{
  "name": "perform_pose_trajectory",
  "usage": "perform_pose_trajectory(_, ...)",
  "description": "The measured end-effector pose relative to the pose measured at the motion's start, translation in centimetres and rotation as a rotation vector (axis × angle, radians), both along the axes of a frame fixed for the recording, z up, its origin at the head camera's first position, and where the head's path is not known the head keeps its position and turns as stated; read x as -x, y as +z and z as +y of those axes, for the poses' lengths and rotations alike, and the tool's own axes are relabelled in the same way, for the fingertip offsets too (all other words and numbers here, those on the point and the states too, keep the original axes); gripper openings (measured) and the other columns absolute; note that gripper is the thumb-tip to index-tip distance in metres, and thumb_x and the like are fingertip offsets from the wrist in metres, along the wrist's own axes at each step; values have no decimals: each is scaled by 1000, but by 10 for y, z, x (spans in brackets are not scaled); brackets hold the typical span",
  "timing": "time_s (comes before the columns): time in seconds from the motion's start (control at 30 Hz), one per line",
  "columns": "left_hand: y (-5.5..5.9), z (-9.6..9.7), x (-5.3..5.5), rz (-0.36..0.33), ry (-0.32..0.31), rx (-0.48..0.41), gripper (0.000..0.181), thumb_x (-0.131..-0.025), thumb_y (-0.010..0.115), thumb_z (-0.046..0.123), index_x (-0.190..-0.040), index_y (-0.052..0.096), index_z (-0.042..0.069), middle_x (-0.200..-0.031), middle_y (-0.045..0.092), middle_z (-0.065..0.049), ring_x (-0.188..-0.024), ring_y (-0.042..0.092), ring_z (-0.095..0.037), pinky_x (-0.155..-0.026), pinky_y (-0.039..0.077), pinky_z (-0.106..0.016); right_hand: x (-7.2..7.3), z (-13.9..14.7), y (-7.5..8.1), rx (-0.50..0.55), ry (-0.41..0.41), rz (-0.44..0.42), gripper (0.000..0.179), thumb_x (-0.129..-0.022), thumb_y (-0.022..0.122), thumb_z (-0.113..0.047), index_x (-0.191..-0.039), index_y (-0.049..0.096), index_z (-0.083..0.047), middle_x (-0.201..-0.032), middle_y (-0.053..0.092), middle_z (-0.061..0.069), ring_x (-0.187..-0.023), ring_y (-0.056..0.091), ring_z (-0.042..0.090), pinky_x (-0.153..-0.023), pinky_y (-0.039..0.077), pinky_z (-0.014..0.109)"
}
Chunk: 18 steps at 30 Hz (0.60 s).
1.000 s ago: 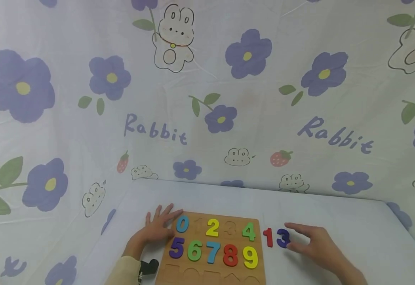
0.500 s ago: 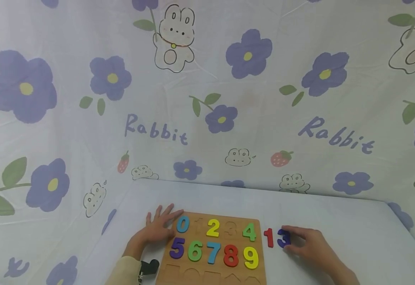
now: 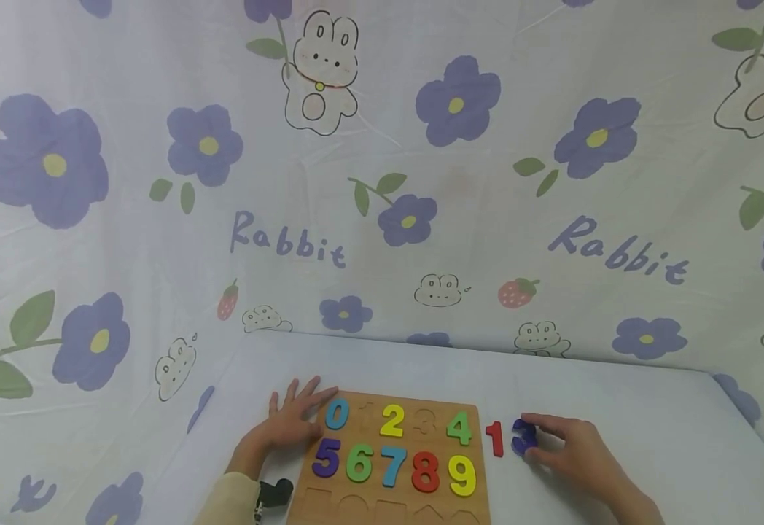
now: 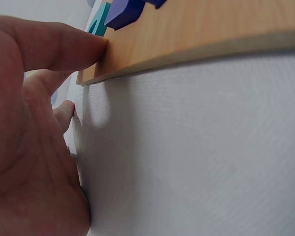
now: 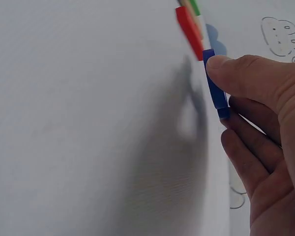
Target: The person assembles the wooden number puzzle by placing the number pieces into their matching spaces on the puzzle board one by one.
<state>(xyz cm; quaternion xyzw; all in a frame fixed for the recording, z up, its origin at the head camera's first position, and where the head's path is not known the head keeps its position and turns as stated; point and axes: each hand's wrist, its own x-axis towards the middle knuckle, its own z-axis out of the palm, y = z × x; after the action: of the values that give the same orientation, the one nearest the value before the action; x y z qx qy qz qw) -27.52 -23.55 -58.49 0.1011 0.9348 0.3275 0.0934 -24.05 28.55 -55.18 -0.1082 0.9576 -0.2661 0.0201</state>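
Note:
My right hand pinches a dark blue number 3 between thumb and fingers, right of the board. In the right wrist view the blue 3 stands edge-on, with the thumb on its near face. Just left of it lies a red number 1 on the table. At the upper left corner of the wooden number board rests my left hand, fingers spread. The left wrist view has its thumb touching the board's side edge.
Numbers 0, 2, 4 and 5 to 9 sit in the board; the recesses for 1 and 3 show bare wood. Shape recesses run along its near part. A patterned curtain hangs behind the white table.
The right hand has closed its fingers on the blue 3 and tilted it up slightly from lying flat. The left hand and board have stayed in place.

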Motion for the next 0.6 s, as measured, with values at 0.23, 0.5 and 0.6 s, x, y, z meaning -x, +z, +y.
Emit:
perform_pose_trajectory(0.23,6,1,-1,3,-3,-4,80,-84,72,20,-162,55,27,-182,24,-19,-167,-3,-57,-126,-14,-81,0,-5,22,16,30,64,55,-89,91,-23,-141,75,-15,-140,77,12,-135,69,43,-107,57,65)
perform_pose_trajectory(0.5,-7,-3,4,16,-9,-6,79,-86,72,23,-163,54,30,-183,23,-15,-169,-6,-54,-126,-15,-80,-7,-31,54,35,64,113,54,-90,91,-23,-141,76,-19,-138,78,9,-132,71,41,-106,59,64)
perform_pose_trajectory(0.6,-7,-3,4,17,-24,-20,80,-86,72,24,-163,54,31,-183,22,-17,-168,-6,-56,-125,-17,-81,-7,-40,59,52,74,119,54,-90,91,-22,-142,75,-18,-138,78,8,-134,70,40,-107,58,63)
